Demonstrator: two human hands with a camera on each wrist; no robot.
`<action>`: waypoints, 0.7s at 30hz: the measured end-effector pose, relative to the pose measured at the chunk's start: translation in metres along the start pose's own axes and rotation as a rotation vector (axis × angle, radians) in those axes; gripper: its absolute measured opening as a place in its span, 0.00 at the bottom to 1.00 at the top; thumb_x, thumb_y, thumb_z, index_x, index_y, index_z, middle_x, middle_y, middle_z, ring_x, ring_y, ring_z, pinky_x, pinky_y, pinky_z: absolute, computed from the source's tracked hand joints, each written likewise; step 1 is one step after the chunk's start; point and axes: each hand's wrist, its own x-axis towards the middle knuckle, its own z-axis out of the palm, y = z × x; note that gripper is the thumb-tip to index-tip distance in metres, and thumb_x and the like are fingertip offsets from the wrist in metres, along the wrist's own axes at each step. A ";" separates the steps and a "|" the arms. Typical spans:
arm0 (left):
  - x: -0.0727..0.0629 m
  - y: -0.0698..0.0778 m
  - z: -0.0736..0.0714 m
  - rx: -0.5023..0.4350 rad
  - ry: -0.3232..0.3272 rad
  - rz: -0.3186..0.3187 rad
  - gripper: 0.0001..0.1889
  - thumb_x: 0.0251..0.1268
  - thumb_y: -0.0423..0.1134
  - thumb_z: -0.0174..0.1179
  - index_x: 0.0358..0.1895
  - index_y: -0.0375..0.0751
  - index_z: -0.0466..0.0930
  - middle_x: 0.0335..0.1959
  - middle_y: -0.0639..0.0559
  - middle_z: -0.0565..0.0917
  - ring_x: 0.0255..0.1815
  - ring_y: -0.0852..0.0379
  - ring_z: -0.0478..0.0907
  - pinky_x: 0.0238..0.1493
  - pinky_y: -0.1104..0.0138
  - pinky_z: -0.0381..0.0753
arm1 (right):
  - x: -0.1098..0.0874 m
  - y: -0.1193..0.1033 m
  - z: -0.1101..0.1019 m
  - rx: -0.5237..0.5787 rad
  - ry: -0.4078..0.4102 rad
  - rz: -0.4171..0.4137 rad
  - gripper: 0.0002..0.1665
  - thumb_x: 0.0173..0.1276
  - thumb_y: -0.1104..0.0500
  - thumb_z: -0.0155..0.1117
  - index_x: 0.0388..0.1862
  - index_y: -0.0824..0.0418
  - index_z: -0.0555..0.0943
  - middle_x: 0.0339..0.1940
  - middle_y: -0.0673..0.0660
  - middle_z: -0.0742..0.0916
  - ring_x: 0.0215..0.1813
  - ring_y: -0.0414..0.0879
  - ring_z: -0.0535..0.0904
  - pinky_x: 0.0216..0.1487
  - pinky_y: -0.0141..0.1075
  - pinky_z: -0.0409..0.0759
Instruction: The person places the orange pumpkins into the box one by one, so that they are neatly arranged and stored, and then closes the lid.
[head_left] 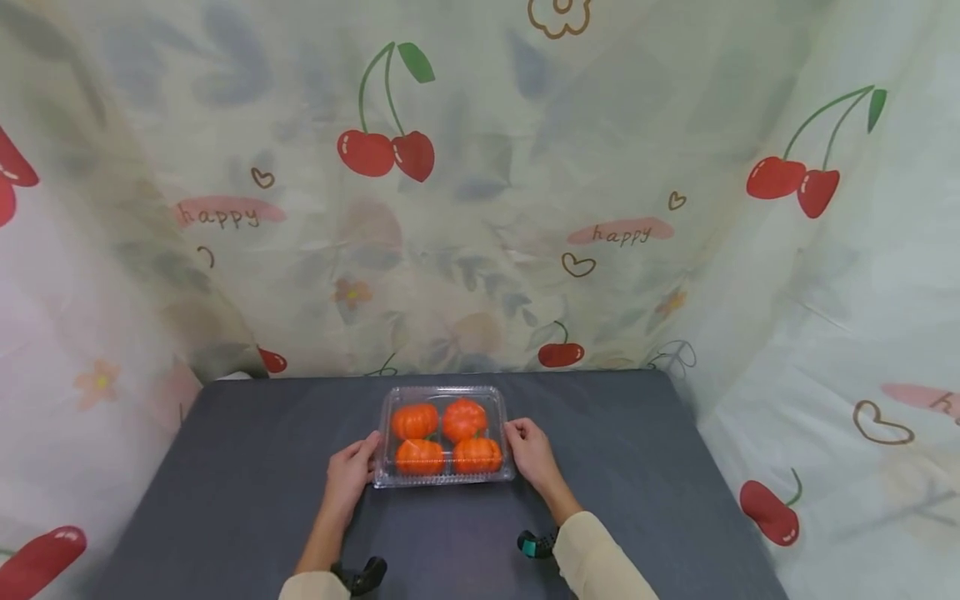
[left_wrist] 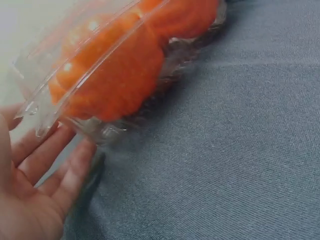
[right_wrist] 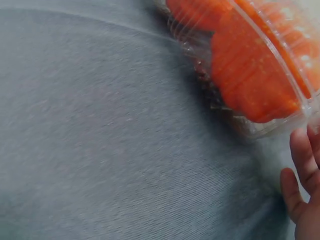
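A clear plastic clamshell box (head_left: 445,481) with its lid down lies on the dark table, holding several small orange pumpkins (head_left: 421,457). My left hand (head_left: 348,475) holds the box's left side, its fingers (left_wrist: 74,167) reaching against the lower wall and the thumb by the rim. On the opposite side, my right hand (head_left: 532,454) grips the right edge with thumb and fingers near the rim. Most of the right thumb is out of frame in the right wrist view, where the fingers (right_wrist: 302,150) meet the box's corner.
The dark grey cloth-covered table (head_left: 615,467) extends around the box. A pale curtain (head_left: 480,208) printed with cherries hangs behind the table's back edge and along both sides. Black bands with devices (head_left: 363,575) sit on both wrists.
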 end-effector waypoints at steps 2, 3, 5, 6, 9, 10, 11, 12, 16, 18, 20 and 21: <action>-0.001 0.002 0.000 -0.028 0.015 0.007 0.32 0.71 0.64 0.58 0.58 0.37 0.85 0.51 0.46 0.88 0.39 0.67 0.81 0.39 0.76 0.83 | 0.004 0.000 0.002 0.015 -0.004 0.009 0.15 0.79 0.51 0.58 0.41 0.62 0.82 0.28 0.53 0.83 0.30 0.41 0.75 0.35 0.33 0.74; -0.002 0.002 0.001 -0.044 0.019 0.011 0.30 0.72 0.61 0.59 0.58 0.37 0.85 0.51 0.47 0.88 0.39 0.69 0.81 0.39 0.77 0.83 | 0.006 0.000 0.002 0.017 0.001 0.011 0.15 0.79 0.52 0.58 0.41 0.63 0.82 0.28 0.53 0.83 0.29 0.41 0.75 0.35 0.33 0.75; -0.003 0.003 0.002 -0.087 0.019 0.025 0.27 0.74 0.57 0.59 0.59 0.35 0.84 0.52 0.45 0.89 0.40 0.72 0.82 0.42 0.78 0.84 | 0.009 -0.001 0.004 0.031 0.011 0.018 0.15 0.79 0.53 0.58 0.41 0.64 0.83 0.28 0.53 0.83 0.30 0.41 0.75 0.35 0.33 0.75; -0.004 0.003 0.002 -0.109 0.017 0.027 0.26 0.74 0.54 0.60 0.60 0.35 0.83 0.54 0.45 0.88 0.41 0.73 0.82 0.43 0.79 0.84 | 0.010 -0.001 0.004 0.041 0.015 0.028 0.15 0.79 0.53 0.58 0.41 0.64 0.83 0.28 0.53 0.83 0.30 0.41 0.76 0.36 0.33 0.75; -0.008 0.001 0.004 -0.170 -0.004 0.032 0.22 0.76 0.45 0.58 0.64 0.34 0.80 0.63 0.41 0.84 0.44 0.76 0.82 0.48 0.79 0.83 | 0.014 -0.002 0.006 0.055 0.026 0.034 0.17 0.79 0.52 0.57 0.42 0.65 0.83 0.28 0.54 0.84 0.31 0.42 0.76 0.36 0.34 0.76; -0.010 0.000 0.005 -0.174 -0.010 0.036 0.22 0.76 0.43 0.57 0.65 0.33 0.79 0.65 0.40 0.82 0.45 0.77 0.82 0.49 0.79 0.83 | 0.015 -0.002 0.007 0.056 0.028 0.033 0.17 0.80 0.52 0.56 0.43 0.66 0.83 0.29 0.54 0.84 0.31 0.42 0.77 0.36 0.34 0.76; -0.012 0.000 0.005 -0.172 -0.013 0.034 0.21 0.76 0.41 0.55 0.66 0.35 0.78 0.67 0.40 0.81 0.46 0.78 0.81 0.50 0.80 0.82 | 0.016 -0.003 0.007 0.052 0.029 0.032 0.18 0.80 0.52 0.56 0.44 0.66 0.83 0.29 0.55 0.84 0.31 0.42 0.77 0.36 0.34 0.77; -0.013 -0.001 0.006 -0.174 -0.022 0.041 0.22 0.76 0.39 0.54 0.67 0.34 0.77 0.68 0.39 0.79 0.47 0.77 0.81 0.51 0.79 0.82 | 0.016 -0.003 0.007 0.053 0.031 0.033 0.18 0.80 0.52 0.56 0.44 0.66 0.83 0.29 0.55 0.84 0.32 0.42 0.77 0.37 0.34 0.77; -0.018 -0.005 0.007 -0.140 -0.034 0.060 0.22 0.74 0.35 0.52 0.68 0.34 0.75 0.67 0.36 0.79 0.50 0.72 0.81 0.52 0.79 0.82 | 0.014 -0.006 0.006 0.052 0.042 0.037 0.23 0.81 0.48 0.53 0.49 0.68 0.82 0.33 0.58 0.86 0.33 0.42 0.77 0.38 0.34 0.77; -0.020 -0.006 0.008 -0.146 -0.042 0.068 0.22 0.74 0.35 0.53 0.68 0.33 0.75 0.66 0.34 0.79 0.50 0.69 0.81 0.52 0.78 0.83 | 0.010 -0.008 0.005 0.089 0.036 0.069 0.29 0.83 0.43 0.49 0.52 0.68 0.80 0.33 0.59 0.85 0.32 0.43 0.77 0.35 0.35 0.77; -0.020 -0.007 0.008 -0.143 -0.043 0.070 0.22 0.74 0.35 0.53 0.68 0.33 0.75 0.65 0.34 0.80 0.50 0.68 0.81 0.52 0.79 0.83 | 0.005 -0.010 0.005 0.126 0.028 0.108 0.35 0.82 0.37 0.44 0.55 0.67 0.79 0.34 0.57 0.84 0.31 0.42 0.76 0.33 0.35 0.76; -0.020 -0.007 0.008 -0.145 -0.044 0.071 0.22 0.74 0.34 0.53 0.67 0.33 0.75 0.65 0.33 0.79 0.50 0.68 0.81 0.52 0.78 0.83 | 0.001 -0.011 0.004 0.153 0.014 0.131 0.38 0.82 0.34 0.41 0.56 0.67 0.77 0.34 0.56 0.83 0.30 0.43 0.75 0.31 0.35 0.76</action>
